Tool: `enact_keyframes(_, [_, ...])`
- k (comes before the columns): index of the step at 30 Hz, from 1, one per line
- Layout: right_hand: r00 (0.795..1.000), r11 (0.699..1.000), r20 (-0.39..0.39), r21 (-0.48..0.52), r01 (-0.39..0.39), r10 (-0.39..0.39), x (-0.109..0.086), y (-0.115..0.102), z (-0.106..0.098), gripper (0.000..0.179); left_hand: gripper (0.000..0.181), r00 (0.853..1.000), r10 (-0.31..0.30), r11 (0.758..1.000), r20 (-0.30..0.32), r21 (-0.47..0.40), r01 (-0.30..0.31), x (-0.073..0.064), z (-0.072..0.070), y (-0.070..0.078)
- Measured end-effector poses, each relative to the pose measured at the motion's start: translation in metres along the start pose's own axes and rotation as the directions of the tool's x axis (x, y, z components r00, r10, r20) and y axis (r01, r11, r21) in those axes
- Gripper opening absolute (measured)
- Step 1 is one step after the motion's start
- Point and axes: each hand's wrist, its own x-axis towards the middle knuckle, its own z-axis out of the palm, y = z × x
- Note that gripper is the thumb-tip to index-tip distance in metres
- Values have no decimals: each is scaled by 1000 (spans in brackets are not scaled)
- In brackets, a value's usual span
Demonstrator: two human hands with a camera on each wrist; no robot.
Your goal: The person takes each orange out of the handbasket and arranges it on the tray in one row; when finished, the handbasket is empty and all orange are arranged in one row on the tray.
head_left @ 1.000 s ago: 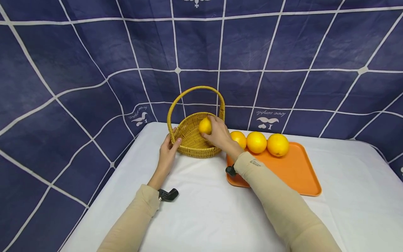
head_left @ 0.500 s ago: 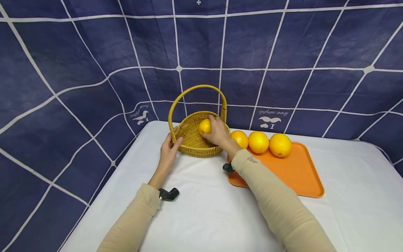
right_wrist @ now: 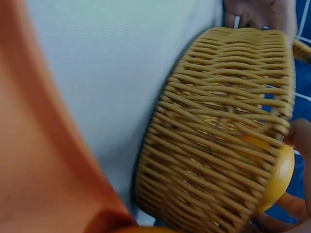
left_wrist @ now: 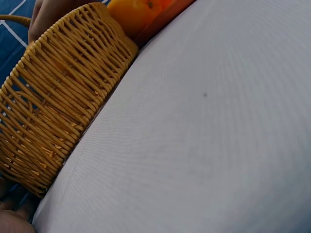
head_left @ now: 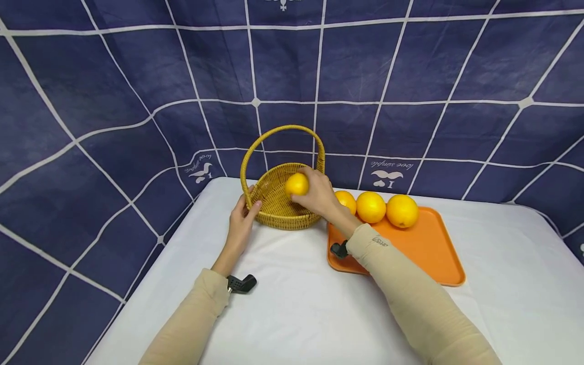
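A wicker basket with a tall arched handle stands at the back of the table. My left hand grips its left side, thumb at the rim near the foot of the handle. With my right hand I hold an orange in the basket's opening, toward the right side. In the right wrist view the orange shows partly above the rim and partly through the weave, fingers beside it. Three more oranges sit in a row along the back of an orange tray.
The tray lies just right of the basket, partly under my right forearm. White cloth covers the table. A dark blue curtain with white lines hangs close behind the basket and along the left side.
My right wrist has shifted slightly right and the hand has turned a little, so more of the orange shows. The left hand keeps its grip on the basket.
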Motion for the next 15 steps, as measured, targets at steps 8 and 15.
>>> enact_keyframes(8, [999,997,1,64,40,-40,-25,-3,-36,73,58,1000,1,1000,3,9,-1,0,-1,0])
enact_keyframes(15, [999,995,-36,91,43,-40,-42,0,-65,70,57,1000,7,1000,10,16,-7,0,-2,0])
